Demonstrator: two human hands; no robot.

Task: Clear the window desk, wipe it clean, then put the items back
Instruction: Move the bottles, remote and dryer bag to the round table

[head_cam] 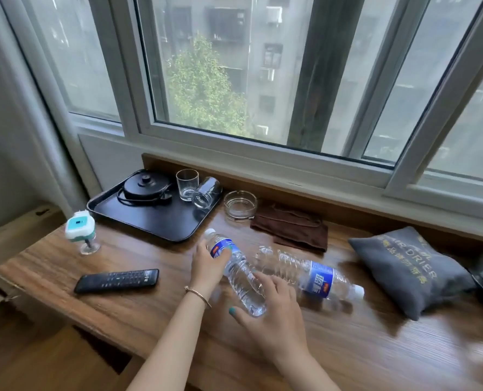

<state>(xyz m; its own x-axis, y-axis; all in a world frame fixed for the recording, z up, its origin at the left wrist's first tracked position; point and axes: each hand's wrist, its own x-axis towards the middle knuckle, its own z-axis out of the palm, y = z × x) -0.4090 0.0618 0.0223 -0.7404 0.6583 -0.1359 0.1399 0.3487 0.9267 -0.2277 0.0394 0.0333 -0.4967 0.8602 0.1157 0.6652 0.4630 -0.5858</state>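
**Clear plastic bottle held in both hands over the desk**

Wood-grain window desk (138, 303), head view. Left hand (206, 268) grips the near water bottle (236, 270) around its blue label, fingers curled over the top end near the white cap. Right hand (274, 314) cups the bottom end of the same bottle, thumb and fingers wrapped round it. Bottle is tilted, cap end pointing away and left; can't tell whether it is lifted or touching the wood.

Second water bottle (308, 273) lies on its side just beyond the right hand, cap to the right, blue label facing up.

Rest of the desk:
- Black tray (161, 221) back left, holding a black kettle (145, 186) with its cord coiled round it, one upright glass (187, 183), and one tipped glass (206, 193) leaning over the tray's right edge.
- Glass ashtray (240, 205) just right of the tray.
- Brown cloth (291, 231), folded, beside the ashtray, against the back ledge.
- Grey pouch (409, 269) marked "AIR DRIER" at the right, near the second bottle's cap.
- Black remote (116, 280) front left, lying flat, well apart from the bottles.
- White-and-teal plug-in device (80, 227) on a small clear base at the left edge.
- Dark rounded object at the far right edge, cut off; can't identify.

Bracelet (198, 295) on the left wrist.
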